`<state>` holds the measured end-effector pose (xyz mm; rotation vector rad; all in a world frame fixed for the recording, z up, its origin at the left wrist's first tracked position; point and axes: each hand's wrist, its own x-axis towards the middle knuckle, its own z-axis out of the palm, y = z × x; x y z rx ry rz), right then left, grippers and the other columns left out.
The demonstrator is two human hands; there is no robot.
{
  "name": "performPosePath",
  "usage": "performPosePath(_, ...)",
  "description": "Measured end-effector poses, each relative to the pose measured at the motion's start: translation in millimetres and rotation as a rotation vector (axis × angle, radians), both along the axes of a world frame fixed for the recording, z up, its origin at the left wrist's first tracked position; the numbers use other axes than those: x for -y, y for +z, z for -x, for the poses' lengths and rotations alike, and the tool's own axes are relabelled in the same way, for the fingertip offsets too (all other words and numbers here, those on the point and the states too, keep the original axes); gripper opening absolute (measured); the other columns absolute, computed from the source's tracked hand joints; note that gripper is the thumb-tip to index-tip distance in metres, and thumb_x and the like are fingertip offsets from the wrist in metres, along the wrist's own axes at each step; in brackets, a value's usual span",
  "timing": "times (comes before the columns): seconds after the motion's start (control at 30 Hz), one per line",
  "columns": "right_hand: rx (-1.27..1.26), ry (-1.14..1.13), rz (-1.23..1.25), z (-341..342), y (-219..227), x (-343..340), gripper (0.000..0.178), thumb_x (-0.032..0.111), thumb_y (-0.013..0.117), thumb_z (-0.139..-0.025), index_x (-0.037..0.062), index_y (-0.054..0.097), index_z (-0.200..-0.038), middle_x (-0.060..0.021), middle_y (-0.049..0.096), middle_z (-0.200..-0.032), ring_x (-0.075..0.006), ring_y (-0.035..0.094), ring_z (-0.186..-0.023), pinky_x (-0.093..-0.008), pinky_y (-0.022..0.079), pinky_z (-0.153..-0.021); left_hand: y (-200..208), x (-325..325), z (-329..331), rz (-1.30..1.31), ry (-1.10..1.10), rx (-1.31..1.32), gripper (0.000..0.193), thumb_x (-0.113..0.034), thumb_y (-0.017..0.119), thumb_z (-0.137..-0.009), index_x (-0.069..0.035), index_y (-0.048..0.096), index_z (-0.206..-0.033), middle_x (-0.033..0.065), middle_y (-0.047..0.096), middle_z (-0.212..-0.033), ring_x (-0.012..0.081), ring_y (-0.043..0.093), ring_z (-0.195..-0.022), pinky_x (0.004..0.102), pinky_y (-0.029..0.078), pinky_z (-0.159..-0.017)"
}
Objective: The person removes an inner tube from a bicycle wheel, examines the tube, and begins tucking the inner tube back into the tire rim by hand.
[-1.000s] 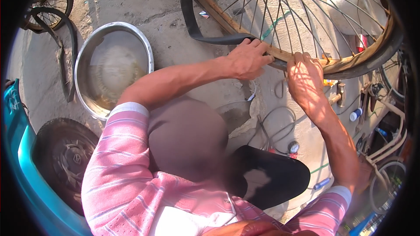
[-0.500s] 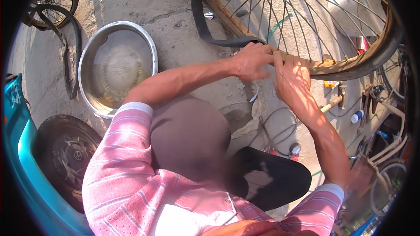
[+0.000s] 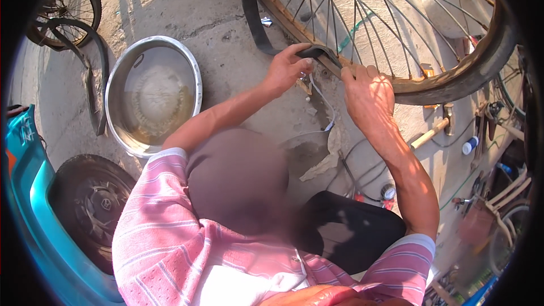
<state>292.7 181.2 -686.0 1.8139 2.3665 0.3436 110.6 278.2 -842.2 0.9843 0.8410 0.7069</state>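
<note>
A spoked bicycle wheel stands in front of me, with a rusty tan rim (image 3: 422,86) and a dark tyre (image 3: 453,93) along its right and near side. A flat black inner tube (image 3: 255,25) hangs outside the rim on the left and runs into the tyre between my hands. My left hand (image 3: 288,71) pinches this tube near the rim, fingers over it and thumb below. Close to its right, my right hand (image 3: 369,92) grips the tyre and rim edge, fingers curled over the top; its thumb is mostly hidden.
A metal basin (image 3: 198,88) of water stands at left, beside a loose black tube (image 3: 102,68) and another wheel (image 3: 93,0). A hammer (image 3: 432,134), a pressure gauge (image 3: 388,191) and hoses lie right of my knees. A teal vehicle body (image 3: 34,187) borders the left.
My left hand has moved left and slightly up, away from my right hand, and the tube between them now shows. My right hand has shifted slightly left along the tyre.
</note>
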Motion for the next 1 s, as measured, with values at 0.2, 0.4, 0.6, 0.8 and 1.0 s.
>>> performPosePath(0.2, 0.053, 0.002, 0.02, -1, 9, 1, 0.015, 0.009, 0.071, -0.08, 0.0083, 0.069, -0.095, -0.0096, 0.067, -0.091, -0.0264, 0.067, -0.092, -0.04, 0.055, -0.08, -8, -50, 7, -0.377, 0.094, -0.027, 0.024, -0.007, 0.07, -0.098, -0.004, 0.074, -0.121, 0.0067, 0.077, -0.106, 0.018, 0.072, -0.094, 0.0313, 0.056, -0.083)
performPosePath(0.4, 0.053, -0.021, 0.054, -4, 18, 2, 0.012, 0.011, 0.071, -0.081, 0.0089, 0.07, -0.092, -0.0096, 0.07, -0.093, -0.0265, 0.069, -0.094, -0.0394, 0.056, -0.08, 8, -72, 19, -1.32, -0.201, -0.509, 0.024, -0.018, 0.074, -0.093, -0.013, 0.075, -0.117, 0.0071, 0.068, -0.101, 0.0309, 0.061, -0.106, 0.0428, 0.045, -0.097)
performPosePath(0.6, 0.027, -0.067, 0.085, -6, 33, -2, 0.011, 0.012, 0.071, -0.081, 0.0091, 0.072, -0.092, -0.0093, 0.07, -0.086, -0.0266, 0.07, -0.089, -0.0397, 0.057, -0.079, 22, -82, 9, -1.271, -0.397, -0.484, 0.017, -0.025, 0.068, -0.099, -0.01, 0.072, -0.105, 0.0126, 0.062, -0.093, 0.0356, 0.061, -0.102, 0.0482, 0.046, -0.09)
performPosePath(0.8, 0.019, -0.015, 0.033, -10, 35, -6, 0.007, 0.013, 0.069, -0.081, 0.0103, 0.074, -0.085, -0.0105, 0.071, -0.085, -0.028, 0.073, -0.088, -0.0413, 0.058, -0.075, 30, -70, 3, -1.196, -0.502, -0.578, 0.02, -0.026, 0.065, -0.1, -0.006, 0.069, -0.099, 0.0172, 0.062, -0.093, 0.0405, 0.062, -0.097, 0.0529, 0.049, -0.087)
performPosePath(1.0, -0.042, -0.058, 0.062, -20, 43, -5, 0.008, 0.013, 0.07, -0.08, 0.0104, 0.075, -0.086, -0.0122, 0.068, -0.084, -0.0309, 0.07, -0.088, -0.0444, 0.056, -0.079, 39, -72, 7, -1.076, -0.663, -0.567, 0.027, -0.032, 0.063, -0.101, -0.006, 0.07, -0.105, 0.0201, 0.062, -0.099, 0.0425, 0.062, -0.103, 0.0529, 0.049, -0.091)
